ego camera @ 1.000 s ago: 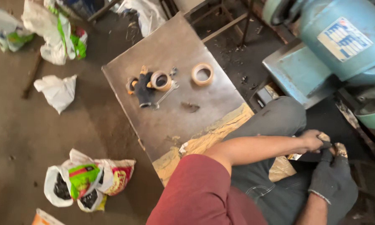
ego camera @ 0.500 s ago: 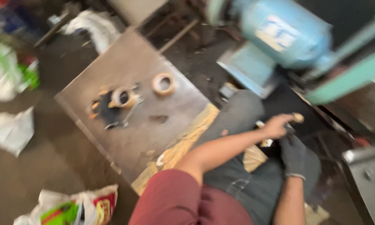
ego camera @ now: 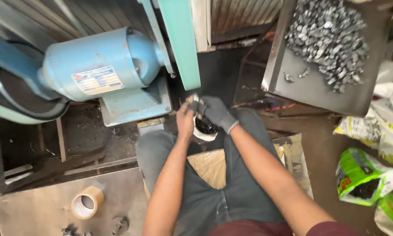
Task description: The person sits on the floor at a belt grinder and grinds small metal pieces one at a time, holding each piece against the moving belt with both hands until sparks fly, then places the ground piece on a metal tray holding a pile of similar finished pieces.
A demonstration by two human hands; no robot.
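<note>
My bare left hand and my gloved right hand meet in front of my knees. Between their fingertips they pinch a small shiny metal piece, close to the base of a blue motor. Right under the hands, between my legs, sits a white container with dark small parts in it. Both forearms reach forward over my grey trousers.
A green upright machine guard stands just beyond the hands. At the upper right is a metal tray heaped with small metal pieces. A tape roll lies on a steel table at the lower left. Plastic bags lie at the right.
The view has swung from the steel table on my left round to the motor in front. Both hands stayed together and now sit centred before the machine.
</note>
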